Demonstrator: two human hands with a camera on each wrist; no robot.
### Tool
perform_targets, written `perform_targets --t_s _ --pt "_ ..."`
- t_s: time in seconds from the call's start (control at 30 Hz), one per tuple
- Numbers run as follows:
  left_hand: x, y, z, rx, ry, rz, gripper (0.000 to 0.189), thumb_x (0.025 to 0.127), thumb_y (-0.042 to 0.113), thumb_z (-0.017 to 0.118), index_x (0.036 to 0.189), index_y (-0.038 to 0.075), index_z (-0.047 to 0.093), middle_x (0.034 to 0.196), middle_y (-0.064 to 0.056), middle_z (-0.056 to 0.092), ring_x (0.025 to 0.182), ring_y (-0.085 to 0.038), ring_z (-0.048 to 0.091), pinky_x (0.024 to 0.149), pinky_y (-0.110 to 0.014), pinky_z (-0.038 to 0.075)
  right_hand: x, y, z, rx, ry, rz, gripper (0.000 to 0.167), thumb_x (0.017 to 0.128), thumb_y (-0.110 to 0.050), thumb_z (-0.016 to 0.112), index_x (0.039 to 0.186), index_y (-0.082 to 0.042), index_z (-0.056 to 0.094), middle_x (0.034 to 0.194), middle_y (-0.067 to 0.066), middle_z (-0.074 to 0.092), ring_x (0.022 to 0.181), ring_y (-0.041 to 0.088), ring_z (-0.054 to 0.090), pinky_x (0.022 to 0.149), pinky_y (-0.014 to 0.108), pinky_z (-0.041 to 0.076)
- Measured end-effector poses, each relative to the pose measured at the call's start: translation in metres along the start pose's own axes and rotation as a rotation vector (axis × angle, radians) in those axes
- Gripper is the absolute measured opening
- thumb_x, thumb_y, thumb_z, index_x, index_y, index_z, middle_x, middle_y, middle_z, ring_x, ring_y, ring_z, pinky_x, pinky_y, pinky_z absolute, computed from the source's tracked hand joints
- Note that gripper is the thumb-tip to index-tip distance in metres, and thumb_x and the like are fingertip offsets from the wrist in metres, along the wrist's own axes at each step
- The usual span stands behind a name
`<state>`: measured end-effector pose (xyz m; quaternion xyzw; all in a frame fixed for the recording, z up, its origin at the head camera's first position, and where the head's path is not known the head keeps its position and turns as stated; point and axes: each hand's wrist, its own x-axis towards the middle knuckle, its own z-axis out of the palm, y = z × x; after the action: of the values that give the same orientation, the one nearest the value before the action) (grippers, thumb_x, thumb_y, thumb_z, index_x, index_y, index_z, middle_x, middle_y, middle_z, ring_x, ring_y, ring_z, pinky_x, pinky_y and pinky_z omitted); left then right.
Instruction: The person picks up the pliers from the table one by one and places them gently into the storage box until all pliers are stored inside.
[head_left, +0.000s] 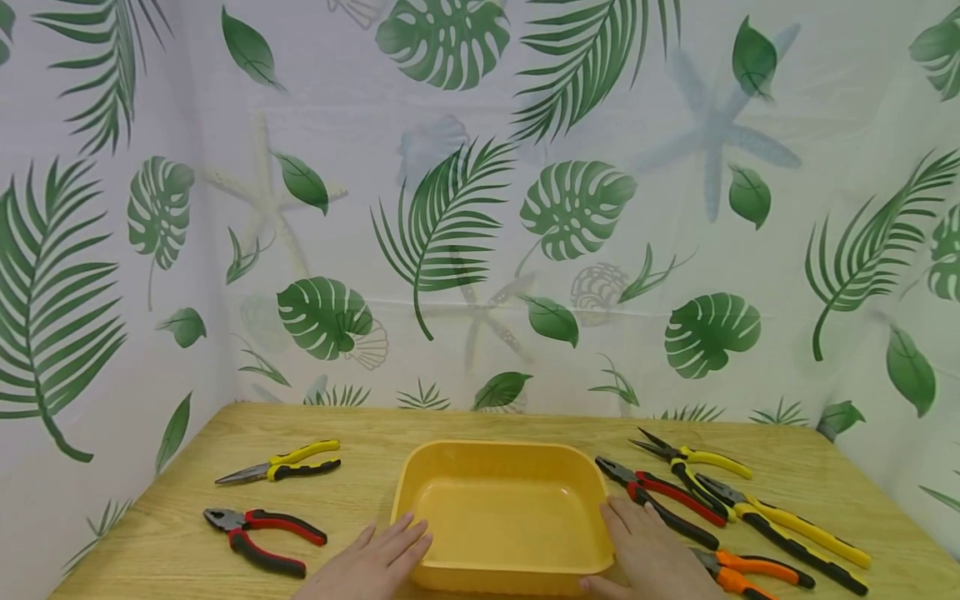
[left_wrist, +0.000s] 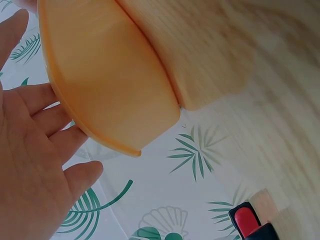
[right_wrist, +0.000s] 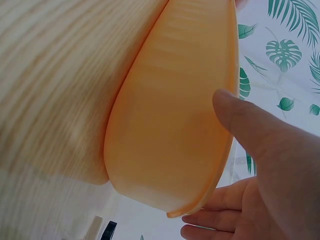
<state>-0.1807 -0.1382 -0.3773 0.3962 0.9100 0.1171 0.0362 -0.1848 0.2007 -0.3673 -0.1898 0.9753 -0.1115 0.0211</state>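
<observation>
A yellow rectangular plastic bin (head_left: 501, 579) with rounded corners stands on the wooden table, its inside bare. My left hand (head_left: 378, 562) rests its nearly straight fingers on the bin's left rim. In the left wrist view, the fingers (left_wrist: 42, 97) touch the rim from outside. At the right front corner, my right hand (head_left: 648, 550) touches the rim with extended fingers, the thumb low near the front wall. In the right wrist view, that thumb (right_wrist: 227, 105) lies over the outer wall (right_wrist: 165, 115).
Left of the bin lie yellow-black long-nose pliers (head_left: 273, 465) and red-black pliers (head_left: 262, 537). To its right lie red-black pliers (head_left: 667, 500), yellow-black long-nose pliers (head_left: 693, 458), larger yellow-black pliers (head_left: 787, 529) and orange-black pliers (head_left: 750, 571). A leaf-printed cloth (head_left: 480, 208) surrounds the table.
</observation>
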Motion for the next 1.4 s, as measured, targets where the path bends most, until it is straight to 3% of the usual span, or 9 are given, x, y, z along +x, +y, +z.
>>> perform_targets --t_s 0.4,0.7,0.83,1.07,1.4 --pt "0.0 0.0 0.0 -0.008 -0.02 -0.014 0.072 0.087 0.057 0.034 0.136 0.004 0.036 0.138 -0.013 0.033 0.128 -0.028 0.025 0.091 -0.058 0.027 0.001 -0.006 -0.004 -0.069 0.0 0.066 0.099 0.065 -0.075 0.049 0.127 0.003 0.044 0.127 0.016 0.043 0.117 0.034 0.037 0.093 0.06 0.02" --pt "0.002 -0.001 0.0 -0.001 -0.022 -0.008 0.072 0.088 0.057 0.033 0.135 0.004 0.036 0.137 -0.013 0.034 0.127 -0.028 0.026 0.091 -0.058 0.027 -0.004 -0.008 -0.014 -0.093 0.102 -0.009 0.089 0.07 -0.071 0.049 0.123 0.0 0.049 0.122 0.014 0.048 0.111 0.034 0.043 0.09 0.056 0.028" --pt "0.001 -0.002 0.001 0.027 -0.006 0.015 0.07 0.088 0.055 0.034 0.134 0.003 0.038 0.136 -0.014 0.036 0.126 -0.029 0.028 0.089 -0.058 0.03 -0.006 -0.011 -0.016 -0.134 0.185 -0.032 0.077 0.073 -0.066 0.052 0.12 -0.005 0.053 0.119 0.01 0.051 0.107 0.032 0.047 0.087 0.053 0.033" --pt "0.003 -0.007 0.007 0.068 0.024 0.051 0.065 0.09 0.051 0.034 0.133 0.003 0.04 0.134 -0.014 0.04 0.125 -0.027 0.031 0.084 -0.058 0.034 -0.006 -0.012 -0.018 -0.201 0.34 -0.152 0.055 0.078 -0.054 0.057 0.111 -0.01 0.059 0.107 0.003 0.057 0.096 0.023 0.053 0.078 0.046 0.043" --pt "0.005 -0.011 0.008 0.053 0.022 0.045 0.062 0.091 0.05 0.035 0.132 0.004 0.041 0.133 -0.013 0.04 0.125 -0.027 0.031 0.085 -0.058 0.033 -0.004 -0.008 -0.017 -0.261 0.339 -0.144 0.06 0.077 -0.062 0.051 0.108 -0.012 0.061 0.105 0.001 0.057 0.094 0.021 0.053 0.076 0.043 0.043"
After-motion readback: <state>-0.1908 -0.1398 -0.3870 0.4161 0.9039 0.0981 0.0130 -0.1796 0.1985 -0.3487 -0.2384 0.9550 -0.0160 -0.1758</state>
